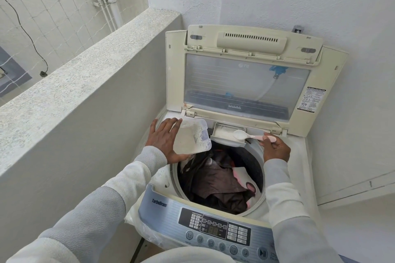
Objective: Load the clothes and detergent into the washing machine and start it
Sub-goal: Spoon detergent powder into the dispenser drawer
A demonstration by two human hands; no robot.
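A top-loading washing machine (303,156) stands with its lid (248,83) raised. Dark and pink clothes (220,186) lie in the drum. My left hand (164,141) holds a clear plastic detergent container (192,136), tilted, with white powder inside, over the drum's left rim. My right hand (275,149) grips a pink spoon (252,136) by its handle. The spoon's bowl carries white powder and sits over the pulled-out detergent drawer (224,133) at the back of the opening. Powder lies in that drawer.
The control panel (215,228) with buttons and a display faces me at the near edge. A low concrete wall (89,83) runs close along the machine's left side, with netting beyond it. White walls close in behind and to the right.
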